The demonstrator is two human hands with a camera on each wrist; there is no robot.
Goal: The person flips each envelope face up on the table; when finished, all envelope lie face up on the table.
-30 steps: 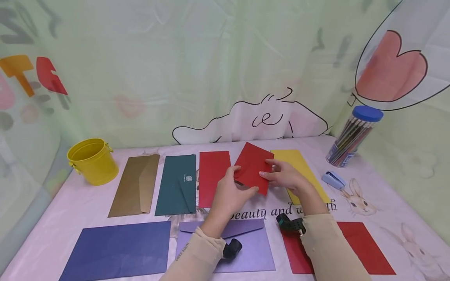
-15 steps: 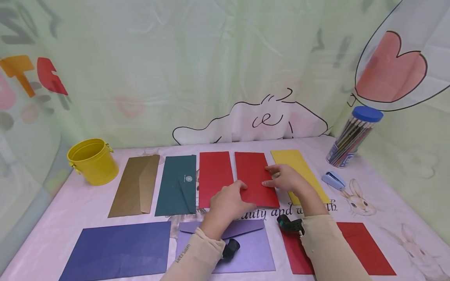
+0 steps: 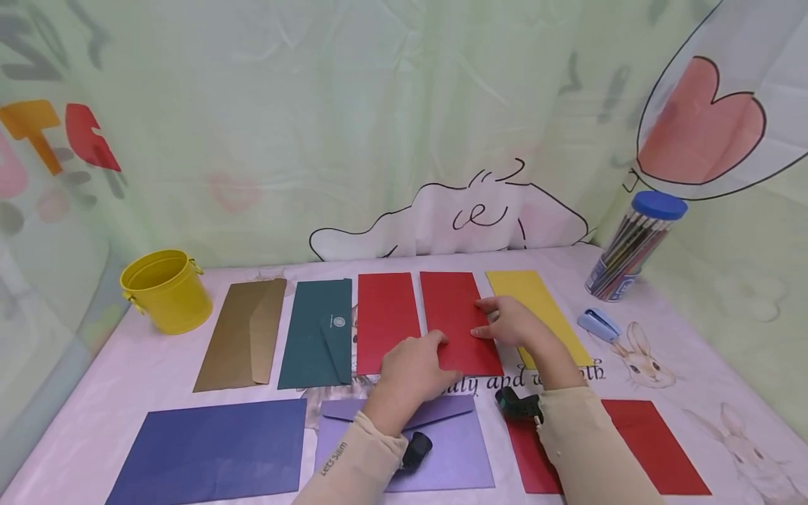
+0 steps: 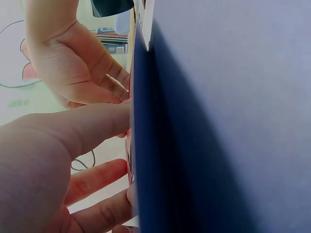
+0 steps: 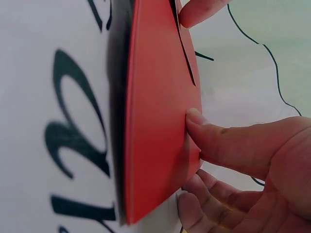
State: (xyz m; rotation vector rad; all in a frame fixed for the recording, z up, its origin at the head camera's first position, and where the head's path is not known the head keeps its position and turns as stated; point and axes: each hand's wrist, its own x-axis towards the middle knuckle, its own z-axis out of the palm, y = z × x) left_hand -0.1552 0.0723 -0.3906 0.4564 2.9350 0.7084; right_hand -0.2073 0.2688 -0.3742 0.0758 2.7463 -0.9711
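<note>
A red envelope (image 3: pixel 452 308) lies lengthwise on the table, right of a second red envelope (image 3: pixel 387 315). My right hand (image 3: pixel 514 326) is at its right edge. In the right wrist view, the thumb (image 5: pixel 198 116) sits on the red paper, with the other fingers bent in by the edge. At the lower left corner my left hand (image 3: pixel 413 365) has its thumb and index finger spread apart, tips touching the same envelope. The wrist views show the paper a little bulged, with a flap's slit. A lilac envelope (image 3: pixel 454 456) lies under my left forearm.
Gold (image 3: pixel 243 333), green (image 3: pixel 312 344) and yellow (image 3: pixel 533 301) envelopes share the back row. Nearer lie a blue envelope (image 3: pixel 214 449) and a red one (image 3: pixel 656 442) partly under my right forearm. A yellow bucket (image 3: pixel 170 294), pencil tub (image 3: pixel 631 245) and light-blue stapler (image 3: pixel 600 324) stand behind.
The red envelope, tilted up between both hands a second ago, went down flat on the table, then shifted very slightly. My left hand moved lower; the right hardly moved.
</note>
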